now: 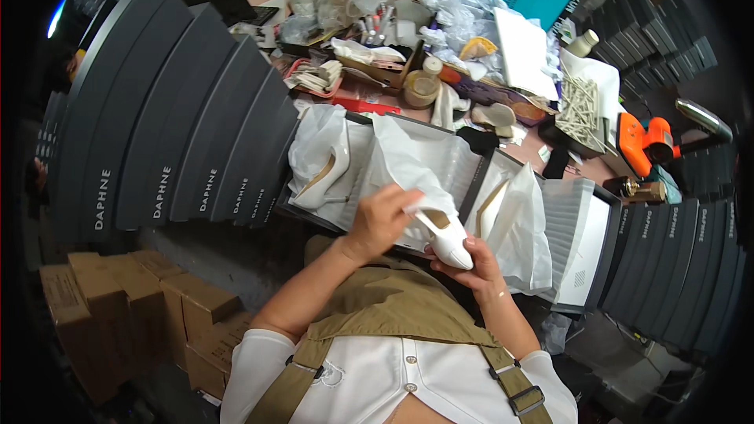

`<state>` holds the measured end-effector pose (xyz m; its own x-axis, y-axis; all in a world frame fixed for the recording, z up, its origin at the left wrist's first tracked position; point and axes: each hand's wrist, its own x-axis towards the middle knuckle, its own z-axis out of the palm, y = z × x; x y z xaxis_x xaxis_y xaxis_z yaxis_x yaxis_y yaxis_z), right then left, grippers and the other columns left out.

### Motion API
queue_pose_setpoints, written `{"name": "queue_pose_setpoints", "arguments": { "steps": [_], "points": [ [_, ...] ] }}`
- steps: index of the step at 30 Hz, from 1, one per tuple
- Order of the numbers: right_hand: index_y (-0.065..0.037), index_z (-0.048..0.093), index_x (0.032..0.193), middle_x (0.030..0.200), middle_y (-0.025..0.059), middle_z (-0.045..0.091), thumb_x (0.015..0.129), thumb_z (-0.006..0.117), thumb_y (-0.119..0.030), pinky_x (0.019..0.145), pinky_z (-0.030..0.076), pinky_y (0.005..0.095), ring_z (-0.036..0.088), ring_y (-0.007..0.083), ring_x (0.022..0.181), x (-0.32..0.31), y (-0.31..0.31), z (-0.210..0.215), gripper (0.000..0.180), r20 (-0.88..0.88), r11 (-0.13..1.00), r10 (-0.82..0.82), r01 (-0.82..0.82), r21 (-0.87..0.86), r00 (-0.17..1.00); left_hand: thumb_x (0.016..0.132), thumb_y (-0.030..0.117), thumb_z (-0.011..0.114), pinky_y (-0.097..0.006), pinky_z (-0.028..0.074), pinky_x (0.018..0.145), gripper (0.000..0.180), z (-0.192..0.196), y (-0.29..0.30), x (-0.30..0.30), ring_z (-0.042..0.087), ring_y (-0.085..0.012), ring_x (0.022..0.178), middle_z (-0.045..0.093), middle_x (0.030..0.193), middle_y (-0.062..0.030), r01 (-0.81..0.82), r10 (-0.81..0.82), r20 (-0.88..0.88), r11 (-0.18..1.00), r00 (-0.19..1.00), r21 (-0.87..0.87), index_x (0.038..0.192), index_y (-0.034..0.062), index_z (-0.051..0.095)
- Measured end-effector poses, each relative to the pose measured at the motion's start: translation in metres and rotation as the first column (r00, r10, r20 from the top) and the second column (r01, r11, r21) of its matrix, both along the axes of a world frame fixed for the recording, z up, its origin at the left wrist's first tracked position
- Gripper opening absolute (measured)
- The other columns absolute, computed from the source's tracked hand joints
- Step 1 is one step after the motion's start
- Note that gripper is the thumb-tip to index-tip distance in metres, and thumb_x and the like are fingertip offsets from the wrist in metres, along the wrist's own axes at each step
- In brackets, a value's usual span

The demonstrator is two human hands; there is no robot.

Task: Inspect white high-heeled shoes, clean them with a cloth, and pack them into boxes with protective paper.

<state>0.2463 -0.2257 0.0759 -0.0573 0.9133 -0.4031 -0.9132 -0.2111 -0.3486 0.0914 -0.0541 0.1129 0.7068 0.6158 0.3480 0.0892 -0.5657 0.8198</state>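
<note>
Left hand pinches tissue and right hand, close by, grips a white shoe at the near side of an open box, seemingly arranging the wrapping, so the next move calls for holding the shoe steady.

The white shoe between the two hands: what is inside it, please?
In the white shoe, a tan inner surface shows through the opening. The interior of the toe is covered, so whether anything fills it cannot be seen.
</note>
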Motion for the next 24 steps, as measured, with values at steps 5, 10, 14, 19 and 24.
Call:
{"name": "queue_pose_setpoints", "arguments": {
  "steps": [5, 10, 14, 19, 24],
  "points": [
    [-0.005, 0.055, 0.122, 0.121, 0.0096, 0.061, 0.089, 0.059, -0.02, 0.096, 0.048, 0.0403, 0.057, 0.0217, 0.112, -0.03, 0.021, -0.005, 0.036, -0.021, 0.914, -0.405, 0.405, 0.002, 0.914, 0.067, 0.003, 0.065, -0.034, 0.046, 0.053, 0.04, 0.008, -0.037, 0.028, 0.056, -0.022, 0.06, 0.055, 0.076, -0.0051, 0.132, -0.224, 0.261, 0.935, 0.939, 0.328, 0.107, 0.0036, 0.068],
    [-0.004, 0.055, 0.123, 0.121, 0.0103, 0.06, 0.09, 0.057, -0.02, 0.096, 0.048, 0.0408, 0.057, 0.0223, 0.113, -0.014, 0.043, -0.039, 0.036, 0.47, 0.875, -0.466, 0.47, 0.117, 0.75, 0.066, 0.003, 0.065, -0.033, 0.045, 0.052, 0.04, -0.024, -0.052, 0.011, 0.056, -0.0205, 0.059, 0.054, 0.074, -0.0043, 0.173, -0.26, 0.227, 0.924, 0.939, 0.342, 0.105, 0.0017, 0.067],
    [-0.004, 0.054, 0.123, 0.122, 0.0109, 0.06, 0.09, 0.057, -0.019, 0.096, 0.048, 0.0411, 0.057, 0.0227, 0.114, -0.019, 0.032, -0.033, 0.037, 0.515, 0.91, -0.393, 0.404, 0.097, 0.762, 0.065, 0.002, 0.064, -0.036, 0.048, 0.054, 0.04, -0.019, -0.082, 0.015, 0.056, -0.0215, 0.058, 0.053, 0.072, -0.005, 0.225, -0.325, 0.34, 0.927, 0.883, 0.301, 0.104, 0.0031, 0.067],
    [-0.003, 0.053, 0.124, 0.123, 0.0116, 0.059, 0.09, 0.055, -0.019, 0.095, 0.048, 0.0415, 0.056, 0.0233, 0.114, -0.02, 0.04, -0.051, 0.038, 0.592, 0.935, -0.322, 0.347, 0.076, 0.738, 0.088, 0.036, 0.066, -0.031, 0.051, 0.076, 0.062, -0.034, -0.061, -0.026, 0.062, -0.025, 0.087, 0.06, 0.1, -0.0098, 0.536, -0.533, -0.073, 0.822, 0.843, 0.19, 0.137, 0.0046, 0.046],
    [-0.002, 0.053, 0.125, 0.124, 0.0124, 0.059, 0.091, 0.054, -0.019, 0.095, 0.048, 0.042, 0.056, 0.0239, 0.115, -0.037, 0.028, -0.073, 0.039, 0.742, 0.988, -0.118, 0.152, 0.022, 0.66, 0.081, 0.042, 0.075, -0.035, 0.042, 0.098, 0.087, -0.045, -0.041, -0.007, 0.046, -0.0213, 0.122, 0.05, 0.131, -0.0108, 0.191, 0.202, 0.183, -0.018, 0.962, -0.981, 0.145, 0.0055, 0.028]
  ]
}}
